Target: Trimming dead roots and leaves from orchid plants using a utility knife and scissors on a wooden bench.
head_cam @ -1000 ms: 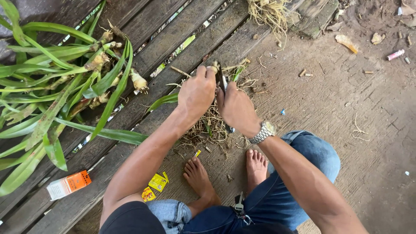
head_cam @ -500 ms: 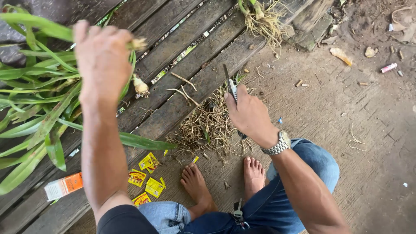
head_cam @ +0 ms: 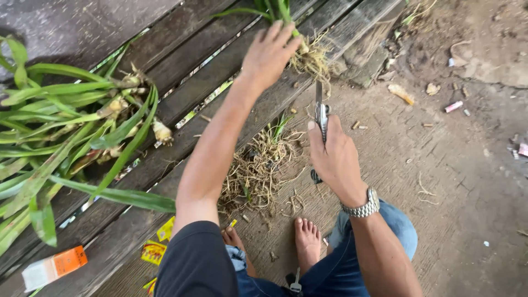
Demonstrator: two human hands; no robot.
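1. Nearest the camera, below both hands, are two bare feet (head_cam: 306, 234) on the concrete floor (head_cam: 451, 181), with blue jeans (head_cam: 352, 264) and a dark sleeve (head_cam: 195, 258) at the bottom edge
2. Left of the feet lie yellow sachets (head_cam: 154, 250) and, further left, an orange and white box (head_cam: 52, 268) on a wooden plank (head_cam: 137, 176)
3. The right hand (head_cam: 333, 157), with a metal watch (head_cam: 361, 209) at the wrist, has its fingers curled tight round the handle of a knife (head_cam: 320, 118); the blade points up and away past the fingertips, and the handle's dark end shows below the palm
4. Just left of the right hand's fingers, between the two arms, a heap of cut dry roots (head_cam: 258, 170) lies across the plank edge and floor, with a few green shoots in it
5. Well left of both hands, a pile of long-leaved green plants (head_cam: 71, 137) with pale bulb ends rests on the planks
6. The left hand (head_cam: 269, 55) is stretched far forward, fingers spread fairly wide and flat, laid on an untrimmed plant (head_cam: 305, 52); whether the fingers grip it I cannot tell
7. That plant lies just right of and under the left fingertips, its tangled pale roots hanging toward the knife tip and its green leaves running off past the fingertips to the top edge
8. Far right of both hands, scraps and a small pink tube (head_cam: 454, 106) are scattered on the floor
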